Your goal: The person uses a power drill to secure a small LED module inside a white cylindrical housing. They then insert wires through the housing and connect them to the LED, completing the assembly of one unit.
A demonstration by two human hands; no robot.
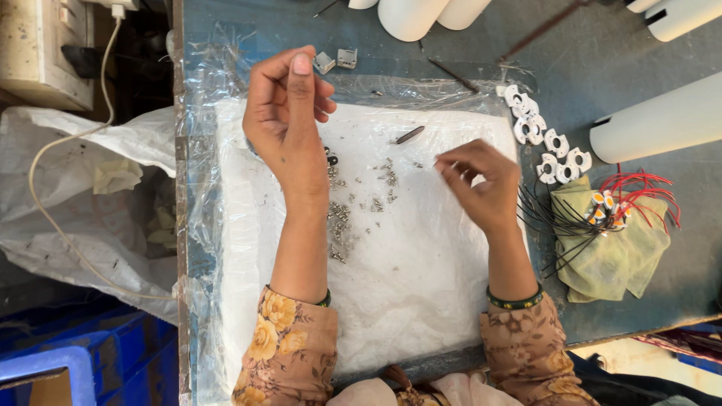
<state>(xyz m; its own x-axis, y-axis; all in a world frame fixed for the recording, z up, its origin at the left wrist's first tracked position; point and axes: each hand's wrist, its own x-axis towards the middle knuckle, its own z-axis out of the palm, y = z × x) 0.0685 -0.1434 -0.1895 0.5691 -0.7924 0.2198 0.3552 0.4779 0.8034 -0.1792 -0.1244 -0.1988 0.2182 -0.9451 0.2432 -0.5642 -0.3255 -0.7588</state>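
**Two hands picking small screws off a white sheet**

Seen from above, looking down at a blue-grey worktable (602,68). Places are given relative to the white sheet (406,286), a crinkled pad under clear plastic that fills the middle of the table.

Nearest the viewer, two forearms in brown floral sleeves reach onto the sheet from its near edge, each wrist wearing a dark green bangle.

The left hand (289,113) hovers over the sheet's far left part, fingers curled together and the index finger straight, pointing away. Whether it holds anything cannot be told; nothing shows in it.

The right hand (481,180) is over the sheet's right part, its fingertips pinched together as if gripping something tiny, though the item itself is too small to see.

Between the hands, at the sheet's centre, lies a loose scatter of small screws (342,214), with a dark pin-like part (410,135) a little farther on.

This looks like the sorting or picking stage: one screw at a time lifted from the pile. The next move probably calls for a fine, steady pinch, since the parts are tiny and slide easily on plastic.

Right of the sheet sits a green cloth (609,248) with red and black wires (647,192). Beyond it lies a row of white ring-shaped fittings (545,143). Past the sheet's far edge lie two small metal brackets (335,60) and white tubes (414,15).
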